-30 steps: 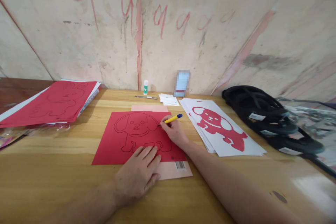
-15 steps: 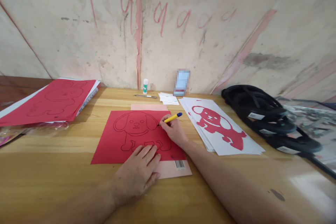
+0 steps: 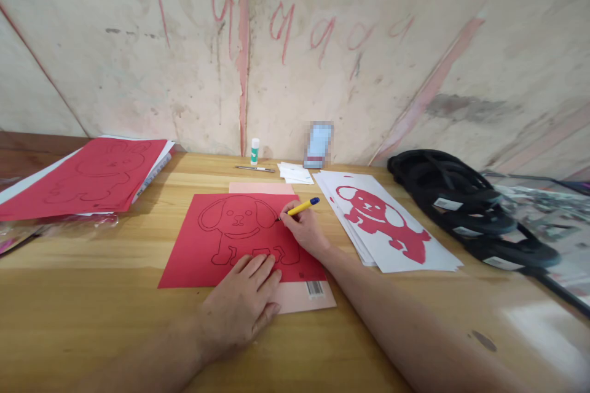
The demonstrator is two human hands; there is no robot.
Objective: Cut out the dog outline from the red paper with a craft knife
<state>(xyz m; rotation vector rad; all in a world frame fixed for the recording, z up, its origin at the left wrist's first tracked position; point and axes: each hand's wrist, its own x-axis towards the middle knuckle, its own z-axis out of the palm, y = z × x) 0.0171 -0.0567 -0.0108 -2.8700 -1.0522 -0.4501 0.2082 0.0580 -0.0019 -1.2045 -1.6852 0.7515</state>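
A red sheet (image 3: 193, 252) with a dog drawn in black outline lies on a pink board (image 3: 299, 298) in the middle of the wooden table (image 3: 92, 313). My left hand (image 3: 242, 304) rests flat on the sheet's near edge, fingers spread over the dog's legs. My right hand (image 3: 304, 230) grips a yellow pen with a blue cap (image 3: 303, 207). The pen's tip touches the sheet beside the dog's right ear.
White sheets topped with a red cut-out dog (image 3: 382, 224) lie to the right. A stack of red paper (image 3: 92, 175) sits at the left. At the wall stand a glue stick (image 3: 255, 151), a pen (image 3: 255, 168), small white slips (image 3: 295, 173). Black straps (image 3: 461, 202) lie far right.
Both hands stay where they were, pen tip at the dog's ear. The view has shifted very slightly.
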